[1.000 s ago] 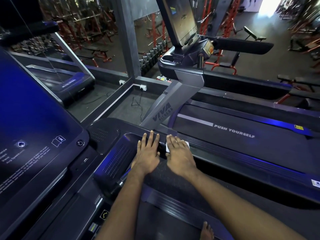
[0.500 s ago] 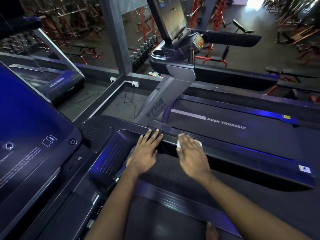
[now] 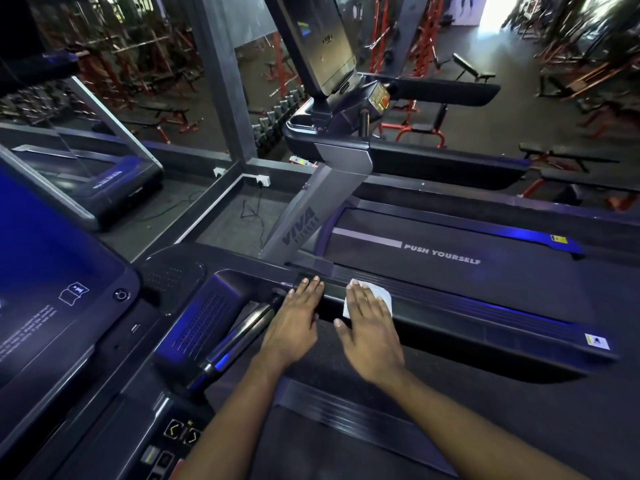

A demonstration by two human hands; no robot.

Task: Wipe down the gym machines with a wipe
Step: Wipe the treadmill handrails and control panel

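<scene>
floor [image 3: 221,233] dark grey, black cable [image 3: 252,209] lying on it | grey pillar [image 3: 221,81] upright | white sockets [image 3: 262,181] low beside it | beyond: red racks [image 3: 375,39], black benches [image 3: 568,154], dumbbells [image 3: 277,114] in a row | bright doorway [image 3: 491,8] far right

Black treadmill handrail [image 3: 485,336] is the carrier here. White wipe [image 3: 382,295] lies flat on its top, pinned under the straight fingers of the right grip [image 3: 370,327]. Left grip [image 3: 298,320] rests flat just beside, clear of the wipe.
</scene>
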